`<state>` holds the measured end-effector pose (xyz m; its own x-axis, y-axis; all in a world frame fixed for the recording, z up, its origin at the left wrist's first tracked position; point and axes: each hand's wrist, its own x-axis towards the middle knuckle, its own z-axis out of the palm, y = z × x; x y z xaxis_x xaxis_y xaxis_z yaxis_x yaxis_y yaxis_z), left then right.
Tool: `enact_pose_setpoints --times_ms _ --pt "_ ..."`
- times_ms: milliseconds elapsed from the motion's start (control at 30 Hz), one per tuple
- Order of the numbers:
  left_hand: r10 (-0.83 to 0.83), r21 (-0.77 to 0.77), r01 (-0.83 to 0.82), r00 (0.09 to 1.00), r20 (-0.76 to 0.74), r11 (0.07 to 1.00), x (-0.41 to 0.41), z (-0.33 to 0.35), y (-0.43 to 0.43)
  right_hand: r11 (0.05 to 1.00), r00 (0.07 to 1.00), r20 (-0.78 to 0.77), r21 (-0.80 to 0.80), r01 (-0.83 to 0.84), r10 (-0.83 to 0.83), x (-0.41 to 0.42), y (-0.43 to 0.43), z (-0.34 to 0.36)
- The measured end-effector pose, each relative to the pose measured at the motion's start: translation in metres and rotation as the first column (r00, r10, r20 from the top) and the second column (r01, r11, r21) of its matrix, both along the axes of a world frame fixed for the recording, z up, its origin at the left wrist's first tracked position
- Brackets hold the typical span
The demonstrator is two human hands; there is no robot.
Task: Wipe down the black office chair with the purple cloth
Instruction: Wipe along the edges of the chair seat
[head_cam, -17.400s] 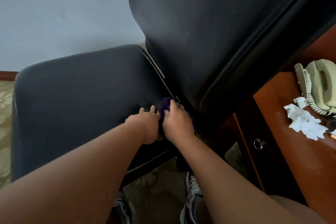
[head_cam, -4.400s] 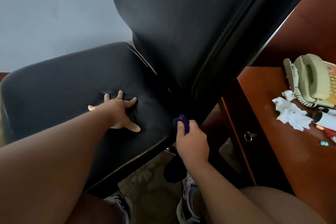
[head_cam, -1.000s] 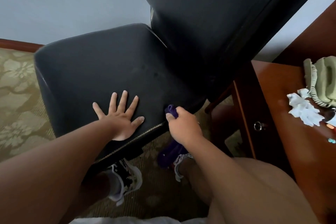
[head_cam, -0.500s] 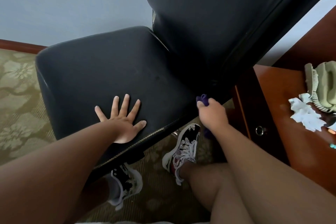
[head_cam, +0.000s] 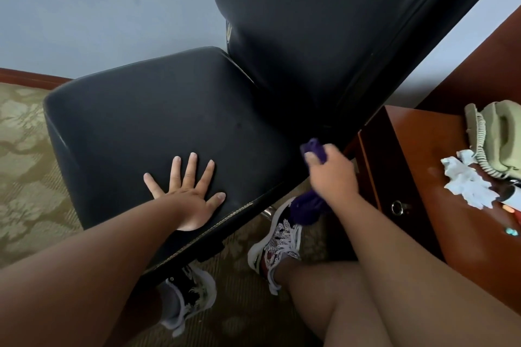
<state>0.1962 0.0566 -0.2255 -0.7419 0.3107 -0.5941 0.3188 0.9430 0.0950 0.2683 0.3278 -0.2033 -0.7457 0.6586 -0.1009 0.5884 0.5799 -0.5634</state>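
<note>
Head view only. The chair [head_cam: 169,110] is filling the middle of the frame, with its seat [head_cam: 146,121] spreading left and its backrest [head_cam: 310,36] rising on the far right.

The left hand [head_cam: 187,194] is lying flat on the near part of the seat, fingers straight and spread. It is holding nothing and looks to be bracing the chair.

The right hand [head_cam: 331,175] is curling round the cloth [head_cam: 315,148]. A bunched end is sticking out past the fingers on the far side, and the rest is hanging below the hand toward the floor [head_cam: 28,149], over a shoe [head_cam: 277,242]. The hand is motion-blurred, so its exact finger positions are unclear.

The cloth is sitting at the seat's right near corner, just beside the backrest base. I cannot tell whether it is touching the leather.

My read is that the right hand is working the seat's right edge. From the cloth, the open seat is lying to the left and the backrest is lying far and upward. The right hand is the nearer one to both the edge and the backrest. The left hand is sitting in the path of any leftward sweep along the near seat edge.

The table [head_cam: 423,177] is standing on the right, carrying a phone [head_cam: 499,132] and a tissue [head_cam: 465,180], both well apart from the cloth.
</note>
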Motion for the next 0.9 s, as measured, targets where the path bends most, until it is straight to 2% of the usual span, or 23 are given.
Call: enact_pose_setpoints --times_ms 100,200,300,367,467,500,567,633,700,900 --pt "0.006 0.002 -0.006 1.000 0.006 1.000 0.001 0.001 0.002 0.994 0.994 0.048 -0.033 0.101 -0.099 0.003 0.032 -0.010" --pt "0.017 0.009 -0.017 1.000 0.017 1.000 0.002 0.002 0.006 0.992 0.989 0.131 -0.094 0.084 -0.071 -0.003 0.038 -0.023" --pt "0.029 0.011 -0.029 0.999 0.022 1.000 0.002 0.002 0.009 0.981 0.991 0.134 -0.190 0.046 -0.020 -0.013 0.033 -0.023" --pt "0.037 0.007 -0.037 0.999 0.033 0.999 0.003 0.004 0.013 0.975 0.982 0.165 -0.216 -0.058 0.095 -0.012 0.029 -0.017" --pt "0.055 0.013 -0.056 0.998 0.036 0.998 0.005 0.004 0.017 0.929 0.891 0.311 -0.269 -0.252 0.332 -0.002 0.019 -0.008" --pt "0.059 0.017 -0.060 0.998 0.036 0.998 0.006 0.005 0.019 0.917 0.872 0.326 -0.290 -0.275 0.365 0.001 0.017 -0.006" --pt "0.062 0.028 -0.063 0.997 0.034 0.998 0.007 0.005 0.021 0.940 0.916 0.267 -0.245 -0.237 0.300 0.001 0.022 -0.001" --pt "0.068 0.035 -0.069 0.997 0.032 0.997 0.008 0.005 0.023 0.990 0.981 0.151 -0.094 -0.107 0.120 -0.005 0.036 0.002" --pt "0.073 0.038 -0.074 0.997 0.028 0.996 0.008 0.003 0.024 0.999 0.997 0.072 -0.041 0.000 0.003 -0.014 0.049 0.005" --pt "0.079 0.037 -0.080 0.996 0.033 0.996 0.008 0.001 0.025 0.999 0.993 0.119 0.041 0.013 -0.018 -0.045 0.053 -0.001"
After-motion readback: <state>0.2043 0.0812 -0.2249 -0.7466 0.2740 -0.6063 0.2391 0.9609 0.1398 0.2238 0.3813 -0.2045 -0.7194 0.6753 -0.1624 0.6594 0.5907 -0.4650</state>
